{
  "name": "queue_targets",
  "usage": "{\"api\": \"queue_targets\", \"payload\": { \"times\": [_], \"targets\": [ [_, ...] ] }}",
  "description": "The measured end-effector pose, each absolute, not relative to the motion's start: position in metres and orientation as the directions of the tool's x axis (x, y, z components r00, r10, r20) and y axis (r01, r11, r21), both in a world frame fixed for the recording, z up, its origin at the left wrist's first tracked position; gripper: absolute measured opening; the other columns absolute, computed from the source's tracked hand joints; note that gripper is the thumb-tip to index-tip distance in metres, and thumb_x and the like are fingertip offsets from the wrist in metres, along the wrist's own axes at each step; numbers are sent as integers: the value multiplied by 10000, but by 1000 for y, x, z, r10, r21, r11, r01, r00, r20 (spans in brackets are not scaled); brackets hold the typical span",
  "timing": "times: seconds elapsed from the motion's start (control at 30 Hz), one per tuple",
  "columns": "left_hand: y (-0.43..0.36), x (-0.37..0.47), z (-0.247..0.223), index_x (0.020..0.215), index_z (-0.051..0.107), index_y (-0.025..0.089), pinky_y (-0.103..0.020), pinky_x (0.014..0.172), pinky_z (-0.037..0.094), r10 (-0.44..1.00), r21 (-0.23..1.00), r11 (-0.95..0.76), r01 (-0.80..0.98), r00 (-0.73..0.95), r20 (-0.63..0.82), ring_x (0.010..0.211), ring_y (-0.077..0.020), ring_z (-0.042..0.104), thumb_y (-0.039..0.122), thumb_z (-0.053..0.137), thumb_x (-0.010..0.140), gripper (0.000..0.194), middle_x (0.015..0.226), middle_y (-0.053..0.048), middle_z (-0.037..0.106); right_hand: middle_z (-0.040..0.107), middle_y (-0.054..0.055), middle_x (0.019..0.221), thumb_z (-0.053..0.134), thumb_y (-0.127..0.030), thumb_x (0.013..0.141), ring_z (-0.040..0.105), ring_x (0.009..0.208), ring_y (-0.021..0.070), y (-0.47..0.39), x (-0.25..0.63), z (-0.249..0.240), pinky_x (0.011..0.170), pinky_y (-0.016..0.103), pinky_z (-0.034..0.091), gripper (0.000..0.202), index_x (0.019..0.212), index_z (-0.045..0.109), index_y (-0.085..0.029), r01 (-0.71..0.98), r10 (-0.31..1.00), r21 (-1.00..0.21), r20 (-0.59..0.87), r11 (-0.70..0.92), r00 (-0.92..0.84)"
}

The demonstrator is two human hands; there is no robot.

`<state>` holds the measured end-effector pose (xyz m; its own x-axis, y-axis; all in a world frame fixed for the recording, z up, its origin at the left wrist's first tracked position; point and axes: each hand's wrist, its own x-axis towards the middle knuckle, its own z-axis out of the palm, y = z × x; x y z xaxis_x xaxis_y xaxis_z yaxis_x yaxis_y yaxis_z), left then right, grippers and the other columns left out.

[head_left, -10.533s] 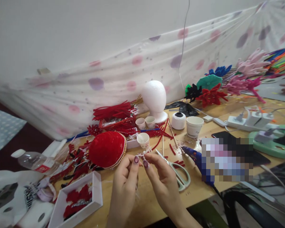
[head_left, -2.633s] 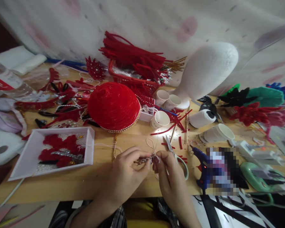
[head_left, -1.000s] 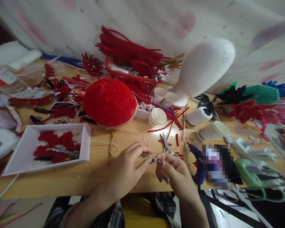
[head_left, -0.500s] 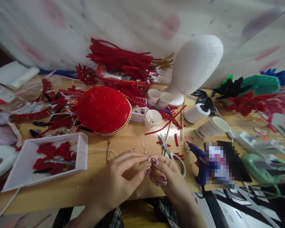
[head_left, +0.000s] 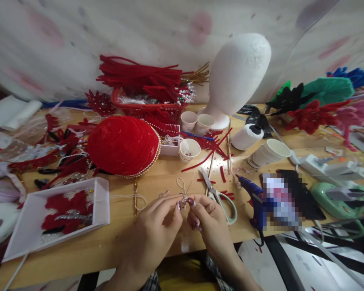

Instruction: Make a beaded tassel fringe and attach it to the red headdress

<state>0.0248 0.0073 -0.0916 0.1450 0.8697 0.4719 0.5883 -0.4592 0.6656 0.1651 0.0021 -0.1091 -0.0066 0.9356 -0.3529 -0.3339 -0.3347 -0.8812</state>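
Observation:
Close together at the table's front middle, both my hands are closed in a pinch on one small spot. My left hand (head_left: 157, 226) grips a thin white cord (head_left: 181, 184) whose loop stands up beyond the fingertips. Against it, my right hand (head_left: 210, 224) pinches with thumb and index finger at the same place. A small pale piece between the fingertips is too small to name. Just beyond my right hand lie open scissors (head_left: 220, 196) with pale handles. Left of my left hand, more cord trails from a white box (head_left: 104, 202) holding red fuzzy pieces and beads.
A red fuzzy cap (head_left: 123, 145) with bead trim sits left of centre. Behind stand a red basket (head_left: 148, 109), a white foam head (head_left: 239, 74) and paper cups (head_left: 189, 149). To the right lie a thread cone (head_left: 245, 137), a blue glue gun (head_left: 256, 198) and a power strip (head_left: 324, 167).
The view has shifted slightly. My hands stay together and have turned a little, with the fingertips closer on the cord. A thin strand now points up between them.

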Motion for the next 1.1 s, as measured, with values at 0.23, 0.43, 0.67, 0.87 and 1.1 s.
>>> {"api": "queue_targets", "payload": {
  "times": [0.23, 0.43, 0.67, 0.87, 1.1],
  "targets": [
    [8, 27, -92, 912, 729, 199, -278, 811, 628, 897, 724, -406, 557, 95, 431, 812, -182, 766, 112, 581, 867, 178, 871, -43, 802, 480, -67, 440, 677, -464, 820, 389, 409, 73, 3, 167, -99, 436, 202, 303, 321, 808, 684, -143, -153, 959, -950, -281, -273, 31],
    [9, 27, -89, 874, 728, 202, -254, 728, 632, 916, 752, -372, 544, 84, 392, 797, -186, 768, 98, 551, 839, 209, 846, -39, 800, 516, -50, 449, 693, -450, 799, 429, 400, 83, 1, 167, -93, 419, 207, 332, 300, 801, 697, -150, -100, 961, -961, -265, -258, 73],
    [10, 28, -89, 836, 737, 214, -261, 695, 636, 929, 788, -346, 509, 67, 365, 752, -184, 764, 129, 586, 846, 173, 817, -29, 799, 505, -54, 439, 694, -497, 801, 416, 389, 83, 2, 169, -96, 405, 204, 332, 349, 825, 710, -150, -98, 964, -961, -264, -260, 40],
    [10, 26, -93, 899, 693, 178, -288, 816, 621, 861, 644, -477, 599, 169, 480, 785, -178, 761, 76, 544, 866, 183, 848, -43, 794, 505, -52, 461, 679, -482, 815, 429, 408, 88, 1, 170, -99, 419, 210, 337, 328, 819, 704, -156, -97, 969, -966, -243, -239, 34],
    [8, 24, -91, 930, 600, 211, -272, 742, 588, 919, 683, -379, 625, 171, 354, 829, -176, 721, 87, 496, 856, 179, 868, -31, 724, 487, -69, 468, 656, -460, 839, 408, 414, 80, 1, 169, -100, 440, 208, 316, 303, 834, 656, -156, -95, 965, -961, -260, -260, -3]
  ]
}}
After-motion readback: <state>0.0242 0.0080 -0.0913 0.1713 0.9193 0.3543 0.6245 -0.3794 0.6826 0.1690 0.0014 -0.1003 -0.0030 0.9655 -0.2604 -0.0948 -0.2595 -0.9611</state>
